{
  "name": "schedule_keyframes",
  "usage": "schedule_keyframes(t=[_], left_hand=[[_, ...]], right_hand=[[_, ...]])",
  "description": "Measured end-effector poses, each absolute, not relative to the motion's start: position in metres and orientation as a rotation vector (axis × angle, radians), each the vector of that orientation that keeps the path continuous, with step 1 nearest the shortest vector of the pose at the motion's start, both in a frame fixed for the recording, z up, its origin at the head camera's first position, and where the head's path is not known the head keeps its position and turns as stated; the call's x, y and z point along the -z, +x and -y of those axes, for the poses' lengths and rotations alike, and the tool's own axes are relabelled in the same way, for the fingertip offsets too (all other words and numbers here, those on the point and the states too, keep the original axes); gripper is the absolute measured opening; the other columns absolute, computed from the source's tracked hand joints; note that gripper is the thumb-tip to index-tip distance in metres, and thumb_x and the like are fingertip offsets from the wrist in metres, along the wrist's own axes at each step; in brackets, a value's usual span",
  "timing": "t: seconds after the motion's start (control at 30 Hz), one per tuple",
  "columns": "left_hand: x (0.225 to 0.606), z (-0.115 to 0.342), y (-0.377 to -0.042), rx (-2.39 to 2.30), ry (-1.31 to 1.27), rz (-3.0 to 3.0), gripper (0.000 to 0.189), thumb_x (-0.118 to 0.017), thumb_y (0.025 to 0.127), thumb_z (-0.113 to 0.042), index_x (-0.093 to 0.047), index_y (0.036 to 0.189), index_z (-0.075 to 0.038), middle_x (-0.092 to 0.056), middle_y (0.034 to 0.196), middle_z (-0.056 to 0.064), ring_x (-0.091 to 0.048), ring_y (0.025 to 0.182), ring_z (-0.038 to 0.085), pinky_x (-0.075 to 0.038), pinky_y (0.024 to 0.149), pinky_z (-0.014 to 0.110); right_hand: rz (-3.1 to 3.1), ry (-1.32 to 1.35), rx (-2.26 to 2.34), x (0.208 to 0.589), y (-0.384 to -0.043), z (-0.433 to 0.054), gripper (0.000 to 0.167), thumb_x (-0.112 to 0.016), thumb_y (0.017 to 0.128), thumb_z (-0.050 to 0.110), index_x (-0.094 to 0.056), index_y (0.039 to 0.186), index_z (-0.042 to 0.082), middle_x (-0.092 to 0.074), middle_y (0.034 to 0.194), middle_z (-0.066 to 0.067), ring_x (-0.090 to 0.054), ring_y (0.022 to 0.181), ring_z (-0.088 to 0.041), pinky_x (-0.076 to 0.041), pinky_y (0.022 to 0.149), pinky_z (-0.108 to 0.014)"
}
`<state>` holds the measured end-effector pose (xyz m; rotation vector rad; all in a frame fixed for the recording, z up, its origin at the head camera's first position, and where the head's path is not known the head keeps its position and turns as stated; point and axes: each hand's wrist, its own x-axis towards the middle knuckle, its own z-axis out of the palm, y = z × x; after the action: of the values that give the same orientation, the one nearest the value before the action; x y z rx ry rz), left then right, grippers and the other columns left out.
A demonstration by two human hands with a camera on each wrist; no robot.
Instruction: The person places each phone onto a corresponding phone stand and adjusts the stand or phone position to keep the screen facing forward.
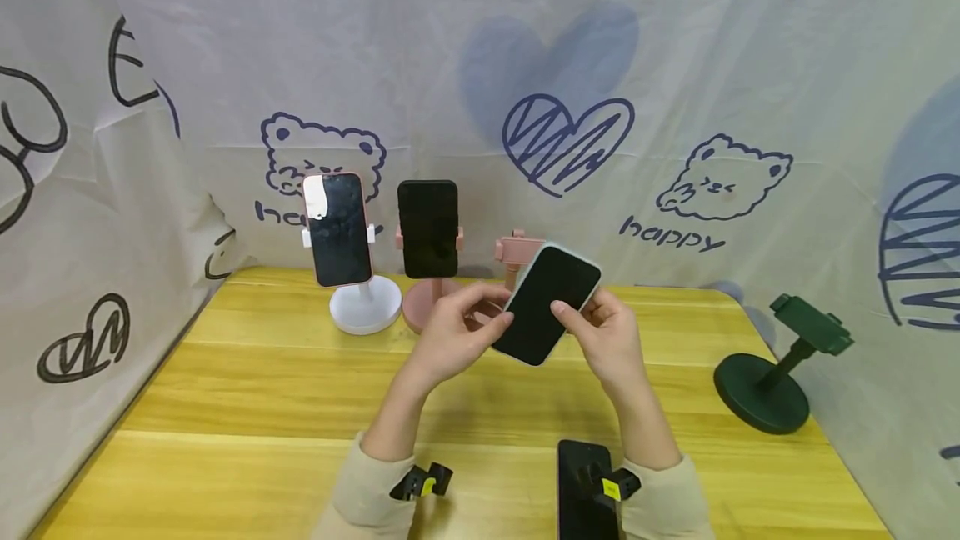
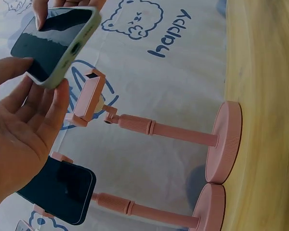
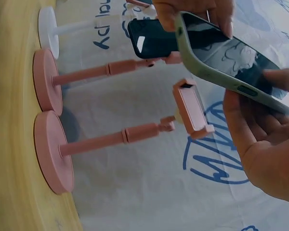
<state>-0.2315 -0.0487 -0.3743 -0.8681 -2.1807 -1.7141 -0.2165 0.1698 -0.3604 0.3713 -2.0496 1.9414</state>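
Note:
Both hands hold one smartphone [image 1: 551,298] in a pale green case, tilted in the air with its dark screen up. My left hand [image 1: 457,336] grips its lower left edge, thumb at the screen's border and fingers beneath. On the opposite edge, my right hand [image 1: 611,336] pinches it with the thumb over the screen. Behind the phone stands a pink phone stand [image 1: 519,251], its clamp holding nothing; the wrist views show its post and round base [image 3: 53,151]. Beside it, a second pink stand [image 2: 135,208] carries a black phone [image 1: 428,227].
A white stand [image 1: 365,307] at the left carries a phone with a pink edge [image 1: 339,227]. On the right is a dark green stand [image 1: 761,394]. Another phone [image 1: 577,507] lies by the right sleeve on the wooden table [image 1: 247,407]. A printed cloth [image 1: 450,65] hangs behind.

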Motion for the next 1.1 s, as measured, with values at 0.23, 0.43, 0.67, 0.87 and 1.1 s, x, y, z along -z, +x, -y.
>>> schedule_keyframes(t=[0.23,0.43,0.67,0.87,1.1], left_hand=[[0.378,0.044,-0.232,1.711,-0.884,2.146,0.024,-0.075,0.095,-0.002,-0.072,0.118,-0.001,-0.073,0.105,0.012,-0.070,0.091,0.022,-0.062,0.076,0.030],[0.381,0.037,-0.233,1.738,-0.856,2.043,0.024,-0.076,0.094,-0.001,-0.071,0.117,0.003,-0.072,0.105,0.015,-0.070,0.092,0.026,-0.063,0.076,0.031],[0.382,0.034,-0.233,1.807,-0.813,1.988,0.023,-0.074,0.095,0.000,-0.072,0.118,0.001,-0.072,0.105,0.015,-0.069,0.089,0.023,-0.062,0.075,0.031],[0.382,0.034,-0.233,1.807,-0.775,2.033,0.025,-0.074,0.096,-0.003,-0.071,0.121,0.000,-0.071,0.108,0.014,-0.068,0.093,0.025,-0.061,0.078,0.027],[0.381,0.032,-0.240,1.814,-0.771,1.975,0.036,-0.068,0.100,-0.004,-0.063,0.135,0.002,-0.064,0.125,0.017,-0.067,0.113,0.030,-0.058,0.099,0.044]], right_hand=[[2.122,0.381,-1.955,0.360,-0.219,-0.172,0.031,-0.070,0.097,-0.001,-0.066,0.125,-0.011,-0.077,0.105,-0.008,-0.074,0.092,-0.012,-0.061,0.085,-0.027],[2.116,0.347,-1.998,0.365,-0.223,-0.172,0.032,-0.070,0.097,0.000,-0.065,0.127,-0.010,-0.078,0.102,-0.001,-0.074,0.094,-0.012,-0.062,0.084,-0.029],[2.218,0.398,-1.955,0.367,-0.224,-0.174,0.033,-0.071,0.097,0.001,-0.065,0.129,-0.007,-0.074,0.114,-0.024,-0.075,0.096,-0.013,-0.063,0.080,-0.030],[2.206,0.376,-1.933,0.367,-0.223,-0.173,0.032,-0.073,0.096,0.003,-0.066,0.126,-0.007,-0.075,0.112,-0.022,-0.075,0.096,-0.014,-0.062,0.085,-0.030],[2.116,0.369,-1.947,0.366,-0.222,-0.172,0.029,-0.073,0.094,-0.003,-0.067,0.121,-0.010,-0.077,0.105,-0.011,-0.075,0.093,-0.012,-0.062,0.084,-0.028]])
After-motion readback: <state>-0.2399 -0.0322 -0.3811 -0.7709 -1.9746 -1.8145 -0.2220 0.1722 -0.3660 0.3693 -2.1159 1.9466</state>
